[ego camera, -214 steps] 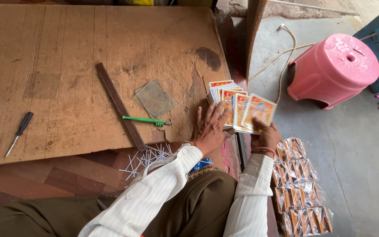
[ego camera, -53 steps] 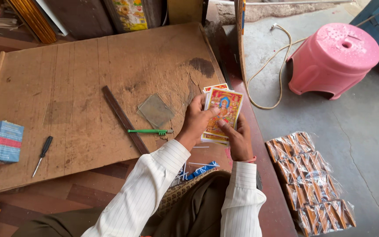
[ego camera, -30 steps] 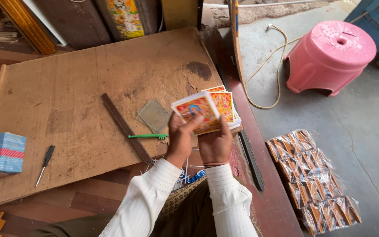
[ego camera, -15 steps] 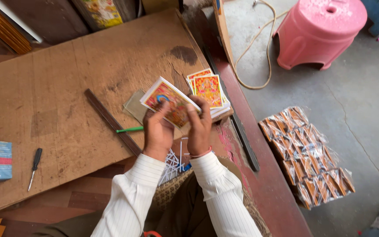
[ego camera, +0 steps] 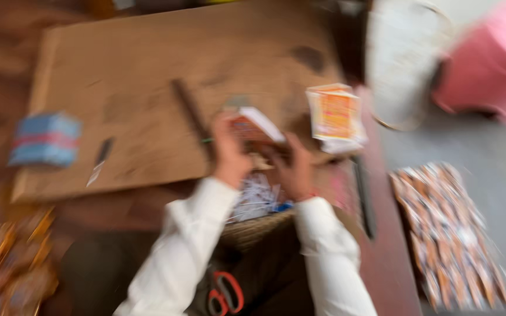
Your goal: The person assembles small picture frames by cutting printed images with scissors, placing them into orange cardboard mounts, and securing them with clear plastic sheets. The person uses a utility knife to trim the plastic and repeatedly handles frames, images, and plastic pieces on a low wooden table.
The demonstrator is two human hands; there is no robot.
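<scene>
The view is badly motion-blurred. My left hand (ego camera: 229, 153) and my right hand (ego camera: 294, 167) together hold a small bundle of printed cards (ego camera: 256, 126) over the near edge of a brown board (ego camera: 147, 70). A stack of orange printed cards (ego camera: 335, 116) lies on the board just right of my hands. A dark stick (ego camera: 191, 114) lies on the board beside my left hand, with a green pen (ego camera: 207, 140) partly hidden behind it.
A blue block of cards (ego camera: 45, 139) and a screwdriver (ego camera: 101, 159) lie at the board's left. Wrapped packets (ego camera: 449, 234) cover the floor at right. A pink stool (ego camera: 487, 64) stands far right. Scissors with red handles (ego camera: 225, 292) rest on my lap.
The camera has swung, blurring everything. My hands have drawn the held cards down and left, away from the orange stack, which stays on the board.
</scene>
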